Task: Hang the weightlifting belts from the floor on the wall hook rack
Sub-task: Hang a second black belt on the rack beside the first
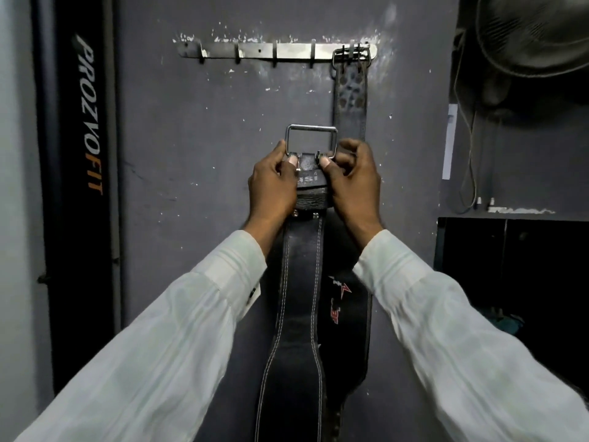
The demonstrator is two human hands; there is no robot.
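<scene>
A black leather weightlifting belt (pixel 296 314) with white stitching hangs down between my arms, its steel buckle (pixel 311 138) raised in front of the grey wall. My left hand (pixel 272 183) grips the buckle's left side and my right hand (pixel 352 183) grips its right side, thumbs pressed on the strap end. The metal hook rack (pixel 255 52) is mounted higher on the wall, well above the buckle. A second black belt (pixel 350 90) hangs by its buckle from the rack's rightmost hooks; its lower part with a red logo (pixel 342 301) shows behind my held belt.
Several bare hooks stand on the rack's left and middle. A black upright post marked PROZVOFIT (pixel 86 122) runs along the left. A fan (pixel 535 36) with cables sits upper right, above a dark shelf unit (pixel 510 282).
</scene>
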